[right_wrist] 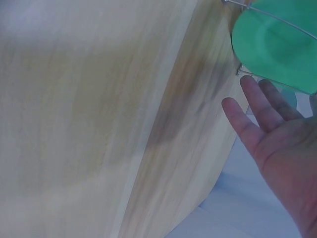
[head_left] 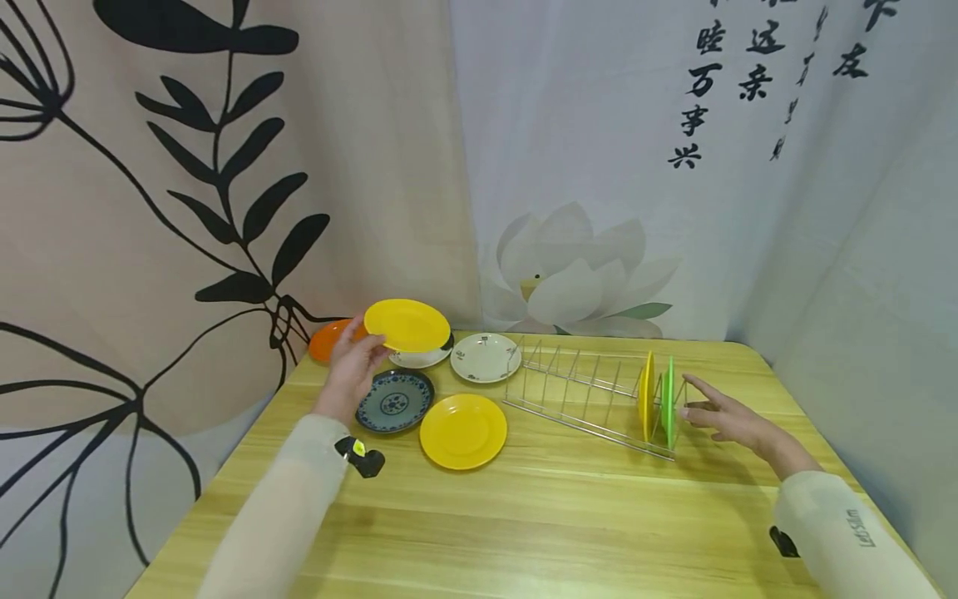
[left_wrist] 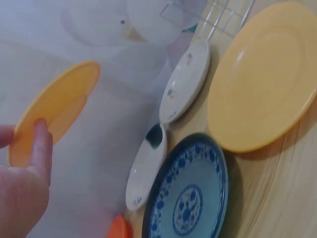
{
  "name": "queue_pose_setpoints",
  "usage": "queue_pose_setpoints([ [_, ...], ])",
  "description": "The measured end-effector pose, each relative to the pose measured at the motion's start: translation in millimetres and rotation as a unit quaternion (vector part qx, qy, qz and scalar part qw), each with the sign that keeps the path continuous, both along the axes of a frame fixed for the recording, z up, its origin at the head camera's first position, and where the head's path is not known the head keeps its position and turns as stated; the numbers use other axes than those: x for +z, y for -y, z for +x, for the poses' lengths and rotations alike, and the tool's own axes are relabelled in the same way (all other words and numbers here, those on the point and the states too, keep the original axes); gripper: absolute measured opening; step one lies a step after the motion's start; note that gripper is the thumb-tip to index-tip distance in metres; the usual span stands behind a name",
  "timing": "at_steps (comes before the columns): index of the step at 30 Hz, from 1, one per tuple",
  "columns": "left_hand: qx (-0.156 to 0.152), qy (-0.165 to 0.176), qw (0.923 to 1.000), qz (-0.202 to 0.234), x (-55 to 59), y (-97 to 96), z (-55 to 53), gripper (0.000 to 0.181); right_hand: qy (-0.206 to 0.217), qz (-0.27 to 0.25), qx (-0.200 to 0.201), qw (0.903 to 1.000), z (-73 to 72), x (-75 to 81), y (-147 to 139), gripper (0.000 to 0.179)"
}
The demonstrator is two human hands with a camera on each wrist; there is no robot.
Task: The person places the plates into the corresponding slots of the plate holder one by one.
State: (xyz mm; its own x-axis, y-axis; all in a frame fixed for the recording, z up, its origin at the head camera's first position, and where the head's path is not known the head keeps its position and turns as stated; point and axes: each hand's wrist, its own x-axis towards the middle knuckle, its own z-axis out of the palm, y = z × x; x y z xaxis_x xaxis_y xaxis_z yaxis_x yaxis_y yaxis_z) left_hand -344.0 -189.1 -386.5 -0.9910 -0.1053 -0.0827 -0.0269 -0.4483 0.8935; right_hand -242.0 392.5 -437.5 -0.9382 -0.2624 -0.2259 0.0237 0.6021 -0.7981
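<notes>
My left hand point(head_left: 353, 368) pinches a yellow plate point(head_left: 407, 325) by its edge and holds it tilted above the other plates; the left wrist view shows the thumb and a finger at that plate's point(left_wrist: 57, 111) rim. My right hand point(head_left: 729, 418) is beside the right end of a wire dish rack point(head_left: 584, 423), its fingers point(right_wrist: 260, 106) extended and holding nothing. Whether a fingertip touches the rack I cannot tell. A green plate point(head_left: 669, 405) and a yellow plate point(head_left: 645, 398) stand upright in the rack's right-hand slots.
On the wooden table point(head_left: 479, 532) lie a second yellow plate point(head_left: 463, 432), a blue patterned plate point(head_left: 395, 402), a white patterned plate point(head_left: 486, 358), another white plate point(head_left: 419, 359) partly hidden, and an orange plate point(head_left: 327, 339). Printed curtains point(head_left: 374, 166) hang behind the table.
</notes>
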Motion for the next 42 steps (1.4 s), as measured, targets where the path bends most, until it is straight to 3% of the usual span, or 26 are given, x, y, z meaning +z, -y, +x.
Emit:
queue_pose_setpoints([
  [7,-0.044,-0.025,0.9979,-0.041,-3.7,-30.3,-5.0,0.069,0.000,-0.002,-0.003,1.0000,1.4,1.1,-1,0.084],
  [20,-0.099,-0.017,0.9933,-0.058,2.1,-100.6,-2.5,0.065,0.003,-0.008,-0.001,1.0000,-0.5,-0.3,-3,0.085],
  [29,-0.132,-0.045,0.9876,-0.072,-0.2,-143.1,-1.0,0.062,0.003,-0.005,-0.003,1.0000,-3.3,-2.6,-4,0.084],
  [42,-0.182,-0.030,0.9800,-0.075,-0.5,-196.5,4.4,0.070,0.007,-0.007,-0.004,0.9999,-1.4,-2.1,-3,0.084],
])
